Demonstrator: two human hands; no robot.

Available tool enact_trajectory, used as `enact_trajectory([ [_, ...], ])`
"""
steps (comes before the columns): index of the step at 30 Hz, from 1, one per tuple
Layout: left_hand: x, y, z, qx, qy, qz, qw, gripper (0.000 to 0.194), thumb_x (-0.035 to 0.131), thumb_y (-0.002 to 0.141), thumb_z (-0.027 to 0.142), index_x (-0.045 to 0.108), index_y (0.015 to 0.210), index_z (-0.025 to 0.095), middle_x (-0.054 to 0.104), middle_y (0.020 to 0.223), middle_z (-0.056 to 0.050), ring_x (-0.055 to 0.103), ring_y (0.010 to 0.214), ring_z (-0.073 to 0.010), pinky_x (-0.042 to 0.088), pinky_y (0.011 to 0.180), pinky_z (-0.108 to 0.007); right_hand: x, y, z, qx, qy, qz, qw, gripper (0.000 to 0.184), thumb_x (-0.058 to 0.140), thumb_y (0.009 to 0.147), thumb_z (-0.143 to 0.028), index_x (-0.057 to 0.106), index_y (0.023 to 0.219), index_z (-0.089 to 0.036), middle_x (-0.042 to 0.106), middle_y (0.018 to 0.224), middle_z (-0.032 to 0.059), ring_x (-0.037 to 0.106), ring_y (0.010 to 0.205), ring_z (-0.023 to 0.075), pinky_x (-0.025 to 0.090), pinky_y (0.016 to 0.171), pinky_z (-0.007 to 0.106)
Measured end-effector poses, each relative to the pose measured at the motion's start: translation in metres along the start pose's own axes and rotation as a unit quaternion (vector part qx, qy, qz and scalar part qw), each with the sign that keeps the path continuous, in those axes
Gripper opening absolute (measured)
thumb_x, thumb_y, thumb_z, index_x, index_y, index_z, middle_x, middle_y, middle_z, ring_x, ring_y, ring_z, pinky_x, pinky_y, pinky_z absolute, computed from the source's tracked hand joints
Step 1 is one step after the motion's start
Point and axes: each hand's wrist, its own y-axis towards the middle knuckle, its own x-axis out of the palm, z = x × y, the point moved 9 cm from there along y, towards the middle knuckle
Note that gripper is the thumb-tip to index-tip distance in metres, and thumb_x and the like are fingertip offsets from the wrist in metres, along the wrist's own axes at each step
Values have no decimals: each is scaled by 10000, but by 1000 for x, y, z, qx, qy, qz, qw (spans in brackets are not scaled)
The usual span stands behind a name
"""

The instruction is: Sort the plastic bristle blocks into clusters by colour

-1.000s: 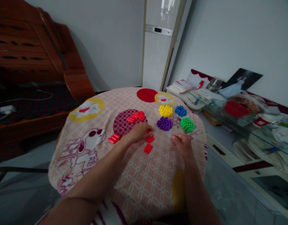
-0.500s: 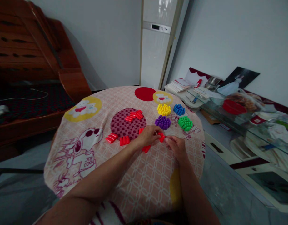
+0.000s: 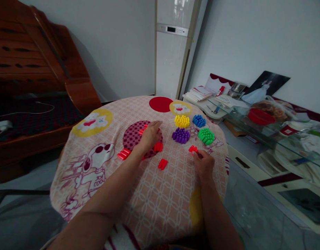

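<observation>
My right hand [image 3: 204, 164], on the right part of the table, pinches a small cluster of red plastic pieces [image 3: 193, 149] between thumb and fingers. My left hand [image 3: 150, 136] reaches over the dark checkered circle, fingers stretched out above a group of red pieces [image 3: 142, 130] that it partly covers. Nearer to me lie further red groups: one on the circle's right edge [image 3: 158, 147], a pair of red pieces [image 3: 162, 164], and one at the left [image 3: 124, 153]. Another group is mostly hidden behind my left forearm.
Upright bunches of yellow pieces [image 3: 182, 121], purple pieces [image 3: 180, 135], blue pieces [image 3: 199, 121] and green pieces [image 3: 206, 136] stand on the round cloth-covered table [image 3: 160, 208]. A cluttered glass-topped cabinet [image 3: 253, 130] flanks the right side; a wooden bench [image 3: 82, 92] is at left.
My left hand has moved away from my right hand, left and farther out, to the red pieces on the circle. My right hand has shifted right with the red cluster.
</observation>
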Motion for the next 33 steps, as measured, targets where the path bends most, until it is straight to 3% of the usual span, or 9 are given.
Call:
enact_trajectory([
  [3,15,6,-26,-3,75,-47,996,493,468,860,94,553,1345,87,536,1431,-185,481,1340,-263,355,1145,-415,2,1,2,-8,-47,-11,999,258,573,772,-400,692,687,-187,675,644,54,568,594,181,396,606,285],
  [6,25,4,-30,15,135,-82,987,404,497,845,108,637,1223,87,618,1313,-192,547,1251,-283,390,1094,-419,5,1,3,-7,-62,-26,998,264,565,785,-391,710,725,-179,697,685,66,583,619,182,390,609,280],
  [11,26,2,-25,16,201,-94,975,245,519,837,127,685,1017,138,685,1149,-145,596,1132,-264,413,1042,-401,7,0,7,16,-63,-37,997,266,571,781,-382,731,758,-171,717,719,71,604,645,183,397,622,277],
  [15,26,-1,-27,-13,215,-104,971,241,533,838,126,644,1052,130,701,1063,-147,604,1102,-273,455,965,-363,7,1,9,23,-57,-33,998,249,588,768,-377,736,755,-178,717,710,67,602,640,181,397,613,272],
  [20,16,-5,-29,-49,194,-107,974,358,591,833,181,619,1189,155,654,1232,-138,595,1152,-264,466,950,-337,6,2,8,12,-48,-26,998,241,593,766,-371,730,736,-175,709,685,61,593,621,173,385,599,267],
  [24,9,-2,-31,-59,192,-124,972,247,603,838,223,698,1057,160,683,1146,-139,637,1074,-260,480,908,-326,7,2,9,19,-44,-28,998,239,609,757,-377,732,735,-174,708,669,56,585,598,165,374,583,263],
  [28,-2,4,-15,-48,88,-97,990,223,655,804,239,726,1003,166,726,984,-100,666,910,-223,495,833,-304,9,2,11,32,-38,-30,998,246,603,758,-377,742,762,-174,721,698,63,609,622,177,385,592,269],
  [30,-3,5,5,-31,-12,-91,995,244,674,792,259,730,1008,159,732,925,-75,662,819,-189,500,778,-279,10,2,13,36,-32,-33,998,255,603,757,-381,746,777,-170,724,710,66,618,632,182,389,596,271],
  [33,12,-2,44,13,-147,-133,980,268,666,786,254,734,1024,152,731,868,-42,644,723,-145,500,711,-243,11,2,14,38,-17,-39,998,254,604,757,-383,739,762,-168,716,698,60,610,623,178,392,592,268],
])
